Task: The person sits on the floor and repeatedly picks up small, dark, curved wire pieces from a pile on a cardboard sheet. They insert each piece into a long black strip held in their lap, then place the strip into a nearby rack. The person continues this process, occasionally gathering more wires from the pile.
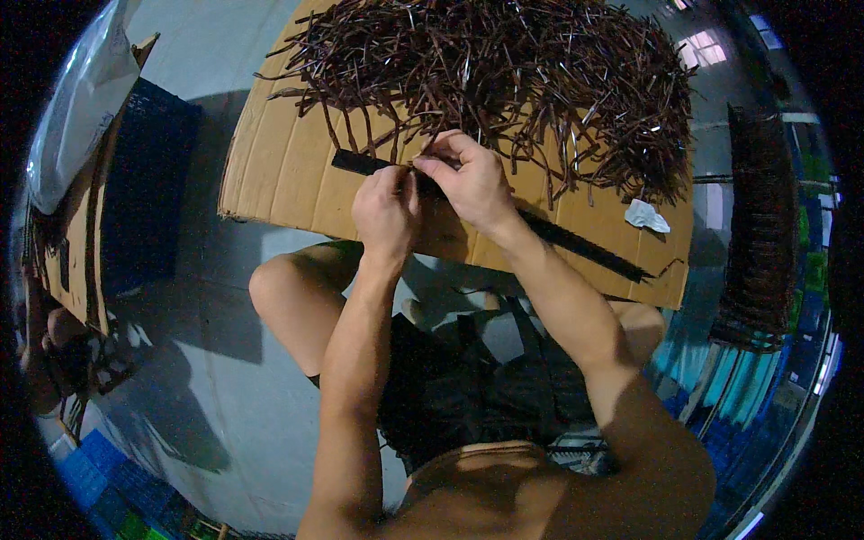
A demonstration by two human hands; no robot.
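A long black strip is held over the near edge of a cardboard sheet, its long axis running from upper left down to the right, toward the sheet's near right corner. The left hand is clenched on the strip; the right hand pinches it just beside. The far part is covered by a heap of dark strips, with bare cardboard left along the near edge. A white scrap lies near the right edge.

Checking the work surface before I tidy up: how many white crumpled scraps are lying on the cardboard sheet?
1. A white crumpled scrap lies near the right edge of the cardboard sheet, just below the pile of dark strips. More could be hidden under that pile.
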